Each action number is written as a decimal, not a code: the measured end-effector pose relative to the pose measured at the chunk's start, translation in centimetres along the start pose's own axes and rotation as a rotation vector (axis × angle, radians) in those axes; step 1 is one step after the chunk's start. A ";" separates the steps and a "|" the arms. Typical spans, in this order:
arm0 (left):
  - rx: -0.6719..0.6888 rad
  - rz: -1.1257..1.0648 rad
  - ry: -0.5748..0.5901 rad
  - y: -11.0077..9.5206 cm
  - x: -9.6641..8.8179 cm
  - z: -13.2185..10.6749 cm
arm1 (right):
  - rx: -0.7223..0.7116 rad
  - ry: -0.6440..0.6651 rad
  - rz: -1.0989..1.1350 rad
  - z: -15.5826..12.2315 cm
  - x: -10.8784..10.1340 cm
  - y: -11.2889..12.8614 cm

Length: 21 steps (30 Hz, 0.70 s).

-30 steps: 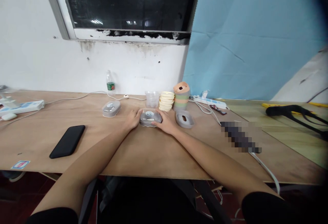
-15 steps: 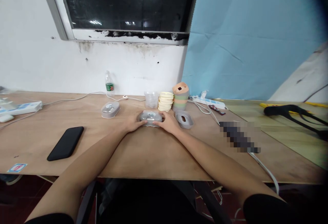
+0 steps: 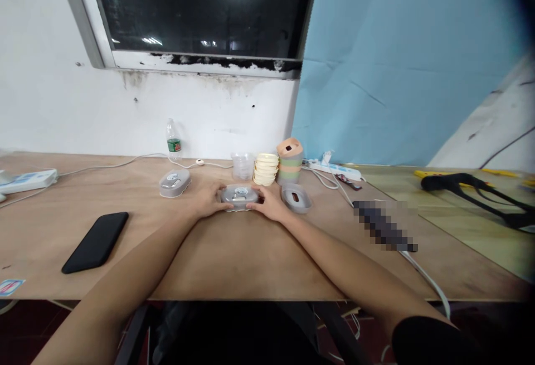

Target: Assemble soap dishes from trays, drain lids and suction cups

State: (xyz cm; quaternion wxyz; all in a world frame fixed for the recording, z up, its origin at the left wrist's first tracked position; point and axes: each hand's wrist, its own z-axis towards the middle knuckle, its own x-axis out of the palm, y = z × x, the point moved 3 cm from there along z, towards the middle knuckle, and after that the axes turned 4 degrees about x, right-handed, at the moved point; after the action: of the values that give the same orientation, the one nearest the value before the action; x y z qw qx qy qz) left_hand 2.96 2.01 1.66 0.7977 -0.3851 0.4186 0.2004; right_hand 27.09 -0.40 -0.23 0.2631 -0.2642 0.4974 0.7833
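1. The grey lidded container (image 3: 239,198) sits on the table (image 3: 246,262) just below the centre of the frame, between both hands.
2. The left hand (image 3: 210,201) grasps its left end, thumb along the near edge.
3. The right hand (image 3: 268,204) grasps the right end likewise, thumb at the near edge.
4. Just right of that hand lies a slotted grey piece (image 3: 296,198); behind stand clear cups (image 3: 242,166) and cream pieces (image 3: 265,170), stacked.
5. Left of centre rests a second grey container (image 3: 174,184); a black phone (image 3: 96,242) lies lower left.
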 end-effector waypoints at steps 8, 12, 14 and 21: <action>0.099 -0.166 0.137 -1.0 0.9 -0.3 | -0.045 0.089 0.051 0.3 0.0 0.1; 0.077 -0.238 0.091 -0.6 0.9 -0.1 | -0.025 0.067 0.019 0.1 -0.1 0.2; 0.016 -0.243 0.065 -0.2 0.8 0.0 | -0.017 0.062 0.022 0.1 -0.1 0.2; -0.006 -0.210 0.079 -0.1 1.0 -0.1 | 0.001 0.044 -0.013 -0.1 0.1 0.2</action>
State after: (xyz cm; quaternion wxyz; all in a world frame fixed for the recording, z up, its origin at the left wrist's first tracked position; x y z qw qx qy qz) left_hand 3.56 1.87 0.85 0.7959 -0.4370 0.4065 0.1019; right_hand 26.93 -0.54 -0.18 0.2575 -0.2845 0.5016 0.7753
